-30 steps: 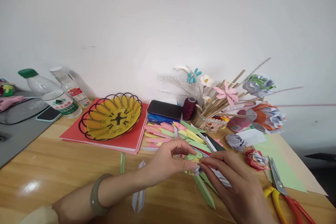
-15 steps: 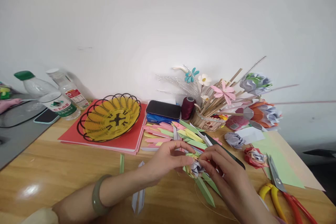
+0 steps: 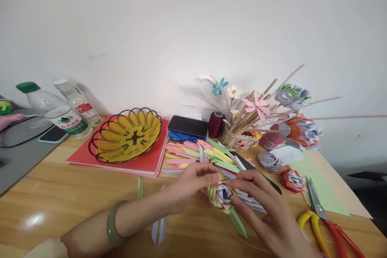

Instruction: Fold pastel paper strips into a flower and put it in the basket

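Note:
A folded paper flower (image 3: 223, 194), white at its centre with yellow and green outer petals, is held between both hands above the table. My left hand (image 3: 201, 181) pinches its upper left edge with thumb and fingers. On the flower's right side, the thumb and fingers of my right hand (image 3: 256, 197) grip the rim. Below the flower lies a green folded strip (image 3: 237, 222), and a thin thread (image 3: 242, 242) curves over the wood. Behind the hands spreads a pile of folded paper strips (image 3: 193, 151) in pink, yellow, green and white.
Scissors (image 3: 319, 205) with red and yellow handles lie at right, near a red paper flower (image 3: 293, 181) and a grey one (image 3: 269, 161). A yellow basket (image 3: 130, 137) rests on red paper (image 3: 81, 151). Behind stand a thread spool (image 3: 215, 124), a stick-filled holder (image 3: 238, 141) and bottles (image 3: 68, 121).
The flower has turned so its white centre shows more fully, and it sits slightly further left. My right fingers have shifted along its edge and spread somewhat.

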A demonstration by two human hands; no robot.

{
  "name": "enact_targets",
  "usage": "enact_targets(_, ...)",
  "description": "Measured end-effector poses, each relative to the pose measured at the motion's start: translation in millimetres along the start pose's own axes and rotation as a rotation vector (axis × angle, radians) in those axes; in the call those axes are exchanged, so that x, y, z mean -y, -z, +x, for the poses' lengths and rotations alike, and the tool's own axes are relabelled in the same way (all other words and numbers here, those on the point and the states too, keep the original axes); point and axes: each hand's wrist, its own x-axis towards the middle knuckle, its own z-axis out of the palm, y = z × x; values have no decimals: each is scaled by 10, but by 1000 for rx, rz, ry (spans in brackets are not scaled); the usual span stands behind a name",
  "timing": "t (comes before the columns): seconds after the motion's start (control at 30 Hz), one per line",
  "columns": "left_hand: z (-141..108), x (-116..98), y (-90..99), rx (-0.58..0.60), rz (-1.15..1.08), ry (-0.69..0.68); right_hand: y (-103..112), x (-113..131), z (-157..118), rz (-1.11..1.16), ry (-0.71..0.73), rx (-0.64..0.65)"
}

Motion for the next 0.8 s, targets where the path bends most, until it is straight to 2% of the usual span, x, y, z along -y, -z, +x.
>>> enact_targets(0.1, 0, 3, 6, 15, -53, 17, -14, -28, -11, -82, 23, 33)
enact_targets(0.23, -1, -3, 16, 179, -112, 2, 0, -73, -59, -177, 26, 15)
enact_targets(0.33, -4, -2, 10, 283, -57, -47, -5, -101, -100, -262, 22, 12)
enact_targets(0.4, -5, 5, 8, 311, 12, -99, -25, -116, -119, -285, 15, 7)
enact_targets(0.53, 1, 30, 17, 291, 117, -171, -64, -120, -141, -263, -17, 37)
enact_targets(0.67, -6, 29, 13, 257, 223, -188, -33, -85, -155, -250, -55, 53)
enact_targets(0.77, -69, -26, 28, 183, 357, -242, 45, -100, -186, -260, -70, 5)
enact_targets(0.8, -104, -52, 51, 151, 404, -261, 76, -126, -204, -261, -78, -49)
